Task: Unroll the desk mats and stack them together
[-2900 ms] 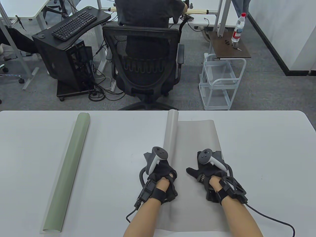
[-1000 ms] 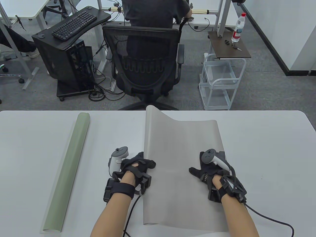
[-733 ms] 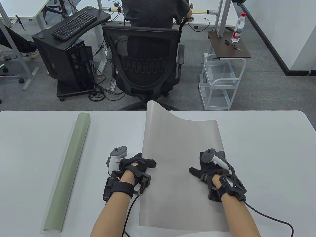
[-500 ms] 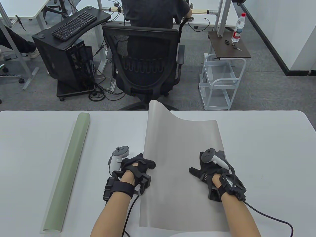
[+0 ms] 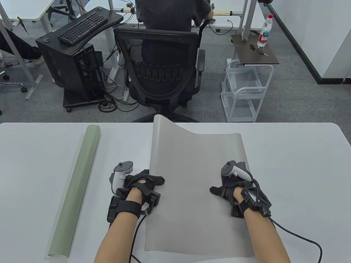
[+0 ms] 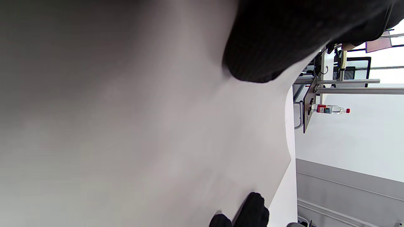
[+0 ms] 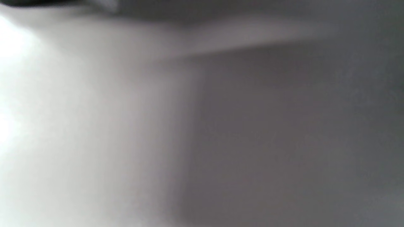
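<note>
A grey desk mat (image 5: 197, 191) lies mostly unrolled in the middle of the white table (image 5: 296, 153). Its left edge is lifted and curves up at the far corner. My left hand (image 5: 149, 181) grips that left edge. My right hand (image 5: 233, 182) rests flat on the mat's right side, thumb spread out. A pale green mat (image 5: 75, 189) lies rolled up on the table's left, apart from both hands. In the left wrist view the grey mat (image 6: 126, 126) fills the frame, with my gloved fingers (image 6: 284, 41) at the top. The right wrist view is only a grey blur.
Beyond the table's far edge a person sits in a black office chair (image 5: 161, 71). A white wire cart (image 5: 244, 90) and a small brown table with a water bottle (image 5: 265, 30) stand at the back right. A keyboard (image 5: 82, 27) lies on a black stand at the back left.
The grey mat's remaining roll has opened out. My left hand has drawn its left edge further left while the edge stays lifted. My right hand has stayed on the right side.
</note>
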Demonstrator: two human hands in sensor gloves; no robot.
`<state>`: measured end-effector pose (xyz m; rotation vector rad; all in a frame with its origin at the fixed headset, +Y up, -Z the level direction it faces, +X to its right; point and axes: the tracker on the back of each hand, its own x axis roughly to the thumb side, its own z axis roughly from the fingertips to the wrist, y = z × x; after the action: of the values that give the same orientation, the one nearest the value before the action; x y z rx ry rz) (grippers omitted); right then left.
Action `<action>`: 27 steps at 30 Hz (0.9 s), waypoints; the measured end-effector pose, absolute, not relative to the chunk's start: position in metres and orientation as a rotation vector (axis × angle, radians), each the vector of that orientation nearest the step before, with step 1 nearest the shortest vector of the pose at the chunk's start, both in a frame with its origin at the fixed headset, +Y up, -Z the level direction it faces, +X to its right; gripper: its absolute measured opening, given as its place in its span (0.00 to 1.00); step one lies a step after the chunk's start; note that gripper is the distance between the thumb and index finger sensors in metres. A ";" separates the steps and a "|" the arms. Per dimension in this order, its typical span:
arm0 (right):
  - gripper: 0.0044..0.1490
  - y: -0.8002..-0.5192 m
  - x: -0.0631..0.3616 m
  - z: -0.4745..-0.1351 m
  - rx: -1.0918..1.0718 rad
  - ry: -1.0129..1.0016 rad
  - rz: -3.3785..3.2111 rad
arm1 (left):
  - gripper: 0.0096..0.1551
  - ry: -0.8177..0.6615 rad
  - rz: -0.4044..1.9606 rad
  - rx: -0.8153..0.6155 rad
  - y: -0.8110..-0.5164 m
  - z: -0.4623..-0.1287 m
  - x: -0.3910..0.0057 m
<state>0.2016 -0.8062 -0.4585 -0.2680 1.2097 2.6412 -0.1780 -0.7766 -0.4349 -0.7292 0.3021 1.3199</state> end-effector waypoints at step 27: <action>0.63 -0.800 0.196 -0.459 -0.281 1.154 2.736 | 0.41 0.398 1.322 -0.726 -0.790 -0.440 -0.210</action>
<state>0.1960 -0.8002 -0.4588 -0.2813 1.1539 2.7362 -0.2103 -0.7897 -0.4403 -0.7264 0.3979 1.3216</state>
